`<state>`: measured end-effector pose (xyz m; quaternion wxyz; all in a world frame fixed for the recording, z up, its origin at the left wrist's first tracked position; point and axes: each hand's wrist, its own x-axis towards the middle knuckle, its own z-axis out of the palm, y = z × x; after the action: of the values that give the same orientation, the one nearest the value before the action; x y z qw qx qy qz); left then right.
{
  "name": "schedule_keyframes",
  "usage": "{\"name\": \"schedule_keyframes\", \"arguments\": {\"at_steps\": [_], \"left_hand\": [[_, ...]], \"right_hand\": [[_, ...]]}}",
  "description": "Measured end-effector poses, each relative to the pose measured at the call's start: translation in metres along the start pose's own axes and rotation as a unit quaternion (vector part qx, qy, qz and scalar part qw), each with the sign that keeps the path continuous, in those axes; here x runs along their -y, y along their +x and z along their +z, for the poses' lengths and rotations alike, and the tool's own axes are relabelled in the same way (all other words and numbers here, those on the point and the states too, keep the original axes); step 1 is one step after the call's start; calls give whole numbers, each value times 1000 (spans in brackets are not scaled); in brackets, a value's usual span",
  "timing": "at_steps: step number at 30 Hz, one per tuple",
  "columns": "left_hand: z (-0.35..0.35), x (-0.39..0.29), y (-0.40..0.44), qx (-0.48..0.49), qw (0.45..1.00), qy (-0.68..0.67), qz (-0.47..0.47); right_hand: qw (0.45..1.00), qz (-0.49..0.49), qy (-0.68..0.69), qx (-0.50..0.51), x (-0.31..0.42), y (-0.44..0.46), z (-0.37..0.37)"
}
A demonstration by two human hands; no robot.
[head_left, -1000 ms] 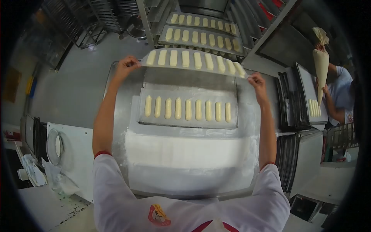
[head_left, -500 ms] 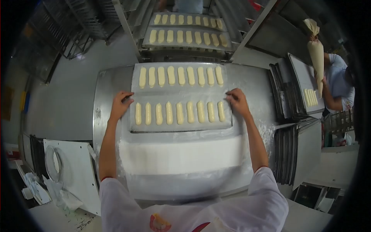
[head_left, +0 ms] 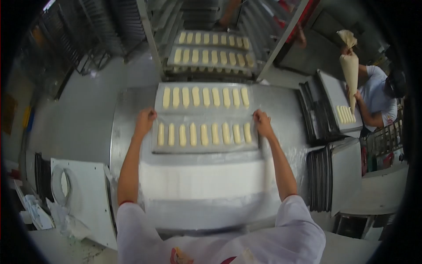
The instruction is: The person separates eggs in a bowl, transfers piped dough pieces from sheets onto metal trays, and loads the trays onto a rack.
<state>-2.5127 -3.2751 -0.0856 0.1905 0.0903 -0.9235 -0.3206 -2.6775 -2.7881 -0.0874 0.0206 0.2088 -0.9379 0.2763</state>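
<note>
Two rows of pale piped dough strips lie on a tray on the metal table, the far row on a paper sheet. At the tray's left side, my left hand is closed, its fingers pinched by the sheet's near left corner. On the opposite side my right hand is pinched at the sheet's near right corner. Nearer my body, a white floured band stretches across the table.
Beyond the table stands a rack with trays of dough strips. At right, a co-worker holds a piping bag over a tray. Stacked trays stand at the right, and a white board at the left.
The sheet with dough strips, earlier held up above the table, has come down onto the far part of the tray. Both hands have lowered with it and stay at its near corners.
</note>
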Motion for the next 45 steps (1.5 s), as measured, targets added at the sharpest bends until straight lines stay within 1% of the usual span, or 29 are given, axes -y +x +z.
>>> {"name": "schedule_keyframes", "arguments": {"at_steps": [1, 2, 4, 5, 6, 7, 9, 10, 12, 13, 14, 15, 16, 18, 22, 25, 27, 29, 31, 33, 34, 36, 37, 39, 40, 42, 43, 44, 45], "left_hand": [[-8, -14, 2, 26, 998, -37, -54], [-13, -14, -1, 35, 997, -47, -55], [-11, -5, 0, 49, 996, -56, -58], [-9, 3, -5, 45, 989, -108, -92], [-8, 6, -7, 36, 979, -160, -122], [-7, 7, -5, 39, 979, -159, -124], [-12, 1, -15, -16, 978, -177, -112], [-17, 0, -21, -13, 977, -175, -119], [-31, -9, -32, -12, 989, -129, -75], [-38, -14, -38, -12, 991, -114, -61], [-46, -19, -45, -10, 988, -137, -66], [-56, -26, -53, -7, 985, -159, -70], [-66, -33, -64, -4, 984, -158, -78], [-87, -59, -86, -26, 989, -136, -54], [-119, -96, -139, -27, 982, -167, -84], [-132, -110, -164, -20, 981, -167, -100], [-135, -119, -172, -7, 970, -202, -136], [-133, -117, -180, -15, 968, -215, -131], [-135, -117, -189, -22, 965, -228, -128], [-140, -124, -204, -25, 975, -171, -141], [-140, -122, -213, -24, 974, -172, -143], [-134, -112, -237, -12, 971, -154, -185], [-126, -106, -251, -10, 971, -154, -185], [-106, -93, -278, 22, 994, -67, -84], [-96, -93, -289, 22, 994, -68, -84], [-76, -99, -305, -121, 976, -84, -162], [-69, -100, -315, -118, 976, -84, -161], [-62, -101, -322, -167, 950, -99, -243], [-57, -101, -327, -216, 915, -113, -323]], "right_hand": [[994, -8, 111, -5, -14, 6, 3], [975, -8, 222, -8, -26, 2, 12], [966, 60, 248, 38, -8, -4, -8], [965, 71, 250, 47, -7, -10, -6], [948, 108, 297, 34, -8, -11, -5], [929, 142, 342, 18, -9, -10, -7], [914, 155, 375, 14, -12, -17, -8], [898, 162, 408, 2, -12, -23, -8], [900, 154, 407, 3, 4, -36, -24], [903, 137, 406, -20, 11, -45, -31], [906, 120, 404, -44, 16, -54, -35], [917, 68, 389, -56, 16, -63, -40], [917, 73, 389, -49, 16, -76, -45], [910, 65, 401, -82, 32, -103, -67], [918, 91, 379, -72, 63, -160, -107], [908, 81, 404, -80, 74, -178, -119], [906, 98, 404, -83, 78, -186, -119], [903, 116, 404, -83, 80, -194, -119], [907, 72, 403, -100, 81, -206, -120], [907, 77, 403, -95, 84, -224, -115], [906, 80, 405, -92, 83, -233, -112], [911, 115, 388, -77, 78, -251, -96], [914, 144, 371, -74, 71, -263, -84], [922, 171, 341, -62, 57, -284, -60], [928, 172, 327, -50, 55, -292, -52], [931, 187, 310, -47, 61, -301, -50], [906, 230, 347, -73, 68, -304, -51], [878, 272, 382, -100, 74, -305, -51], [877, 273, 381, -101, 76, -305, -49]]}}
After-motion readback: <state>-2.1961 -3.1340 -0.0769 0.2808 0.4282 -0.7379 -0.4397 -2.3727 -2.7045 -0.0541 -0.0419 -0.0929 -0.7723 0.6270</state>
